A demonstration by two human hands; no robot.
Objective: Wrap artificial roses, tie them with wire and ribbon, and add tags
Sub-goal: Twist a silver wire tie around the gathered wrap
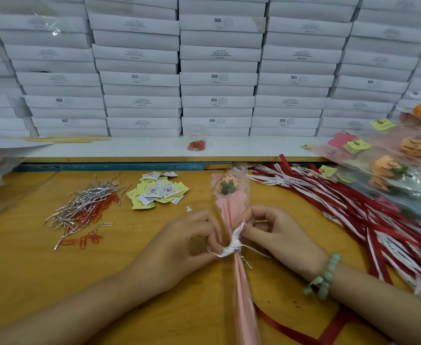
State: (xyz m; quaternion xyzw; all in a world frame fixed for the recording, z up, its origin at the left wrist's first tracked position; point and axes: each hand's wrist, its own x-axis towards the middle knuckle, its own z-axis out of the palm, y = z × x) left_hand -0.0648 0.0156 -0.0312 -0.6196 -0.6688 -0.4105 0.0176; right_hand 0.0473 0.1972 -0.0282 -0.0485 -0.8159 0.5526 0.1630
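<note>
- Head view: a single orange artificial rose in a pink crepe-paper and clear-film sleeve lies lengthwise on the yellow wooden table. It is mid-frame between both hands, bloom toward 12 o'clock and stem tail toward 6.
- A narrow white printed ribbon is knotted round the sleeve's pinched neck. A thin silver wire tie sits just below it, with its ends sticking out toward 4 o'clock.
- Left hand, at 9 o'clock of the knot: thumb and forefinger clamp the ribbon's left tail, the other fingers curled.
- Right hand, at 3 o'clock: fingertips pinch the upper tail, which stands up toward 12.
- Handling (judgement): light and soft. The film looks slippery and crinkly, the paper creases easily, and the bloom would crush. Best held at the bound neck, where the stem stiffens it.
- The ribbon is flat and limp, and the knot would likely slacken unless both tails stay taut.
- 11 o'clock: a loose heap of yellow and white paper tags.
- 9–10 o'clock: a tangle of silver wire ties over red paper clips.
- 2–3 o'clock: a fan of long red and white ribbons, with finished wrapped roses beyond it.
- 12 o'clock: a wall of stacked flat white cardboard boxes.
</note>
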